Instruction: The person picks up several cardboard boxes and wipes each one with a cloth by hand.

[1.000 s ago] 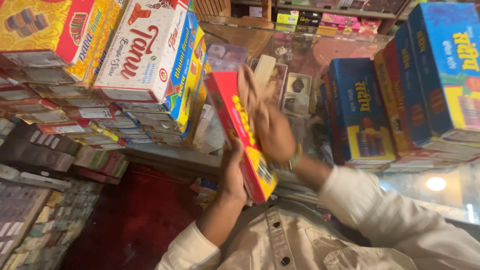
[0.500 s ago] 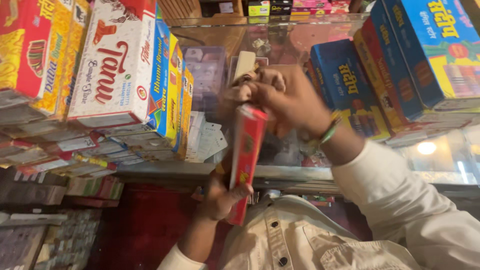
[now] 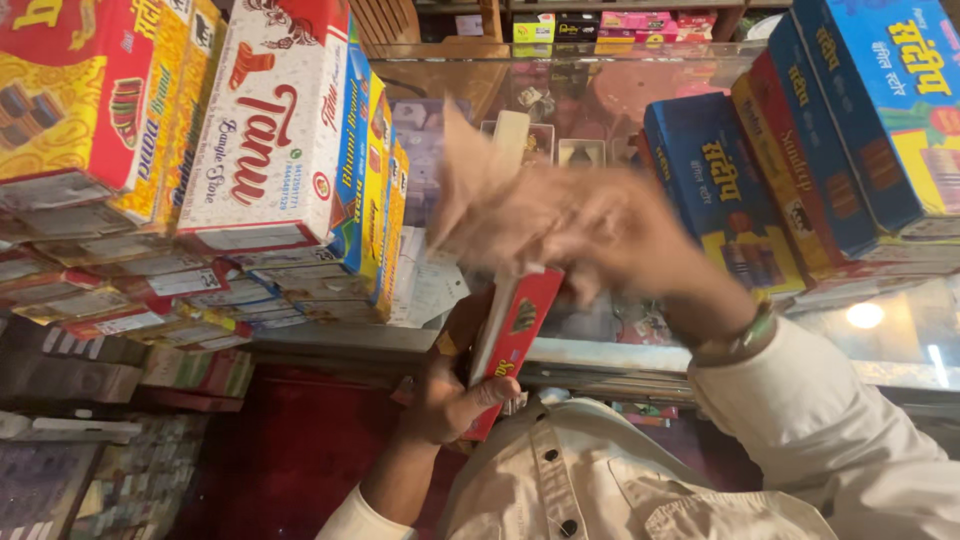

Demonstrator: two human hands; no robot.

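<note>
- Hands work over a glass counter (image 3: 880, 372) in a shop crowded with boxes.
- Left hand (image 3: 452, 390) is closed around the lower end of a flat red box (image 3: 512, 345), thumb across its face, holding it nearly upright just in front of the counter's near edge.
- Right hand (image 3: 545, 225) is at the upper end of the red box, blurred by motion; its fingers look spread, and I cannot tell whether it grips the box or only touches it.
- A green and brown bangle (image 3: 738, 337) sits on the right wrist, above a cream sleeve (image 3: 830, 430).
- A stack of red, yellow and white boxes (image 3: 200, 150) stands at the counter's left end, with thin flat packets (image 3: 150, 300) piled under it.
- Blue boxes (image 3: 800, 160) lean in a row at the counter's right end.
- Small cards and packets (image 3: 560, 130) lie under the glass, behind the hands.
</note>
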